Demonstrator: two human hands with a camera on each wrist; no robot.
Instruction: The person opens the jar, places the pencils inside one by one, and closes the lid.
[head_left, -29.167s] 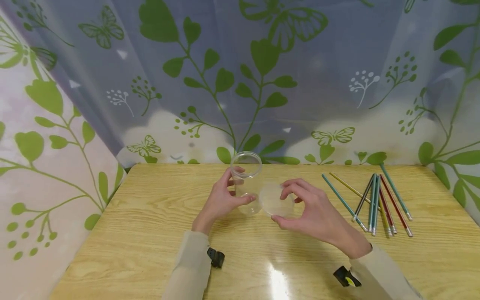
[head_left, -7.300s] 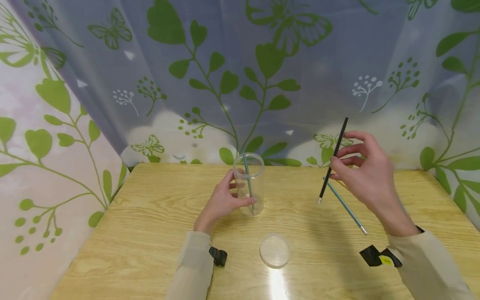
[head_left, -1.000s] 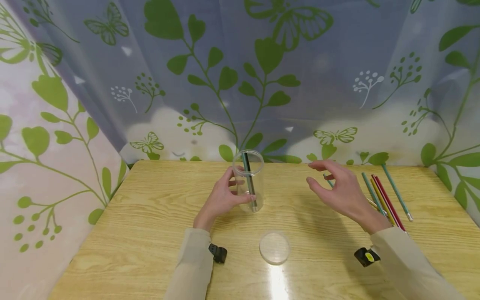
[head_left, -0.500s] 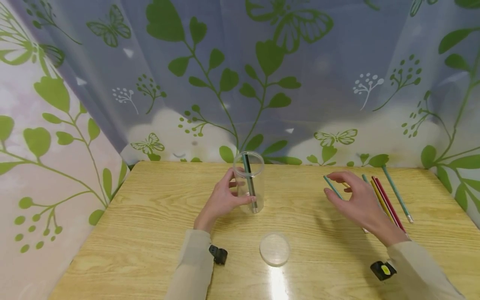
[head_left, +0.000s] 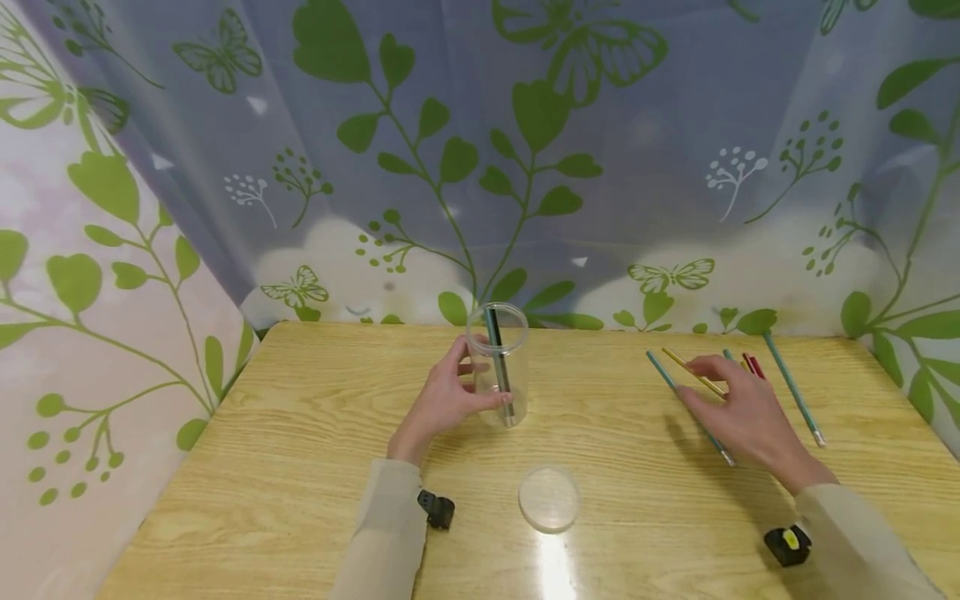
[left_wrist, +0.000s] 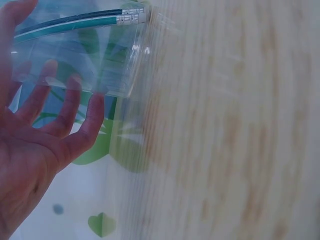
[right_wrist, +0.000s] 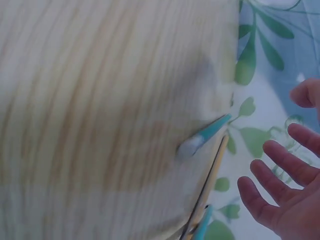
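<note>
My left hand [head_left: 442, 406] grips a clear plastic jar [head_left: 519, 371] standing on the table, fingers behind it and thumb across its front. Inside lean a black pencil [head_left: 502, 367] and a teal pencil [left_wrist: 97, 21], eraser ends down at the bottom. Over the pencils on the right hovers my right hand [head_left: 750, 421], thumb and fingers apart with nothing between them. Beneath and beside it lie a teal pencil [head_left: 708, 435], a yellow pencil [head_left: 678, 362] and red pencils [head_left: 754, 365], partly hidden by the hand. In the right wrist view its fingers [right_wrist: 280, 182] are spread.
A round clear lid [head_left: 550, 500] lies flat on the wooden table [head_left: 300, 500], in front of the jar. Another teal pencil [head_left: 795, 392] lies farthest right. A patterned curtain [head_left: 420, 167] hangs along the table's back edge.
My right hand has moved right and lower, over the pencils. The black pencil it held earlier is now in the jar; the lid it first held lies on the table. My left hand stays put.
</note>
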